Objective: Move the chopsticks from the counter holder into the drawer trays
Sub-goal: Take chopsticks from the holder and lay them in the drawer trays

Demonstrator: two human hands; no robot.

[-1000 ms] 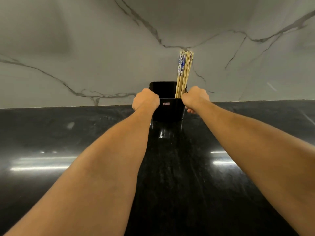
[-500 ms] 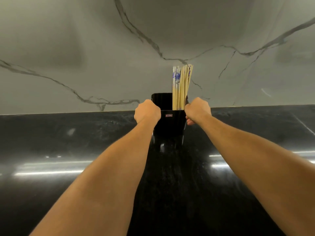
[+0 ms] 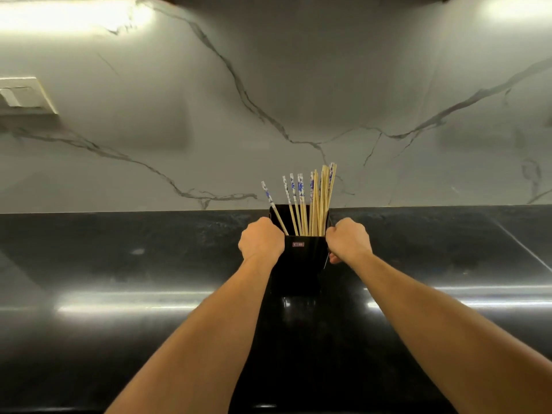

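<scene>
Chopsticks (image 3: 310,201) stand fanned out in a black holder (image 3: 301,264) at the centre of the frame, on a glossy black counter (image 3: 119,264) against a marbled wall (image 3: 298,85). Left hand (image 3: 261,239) and right hand (image 3: 348,242) each grip one side of the holder, fingers curled tight.

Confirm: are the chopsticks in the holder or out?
In. The chopsticks stand inside the black holder, tops fanned above its rim; left hand and right hand clasp its sides.
</scene>
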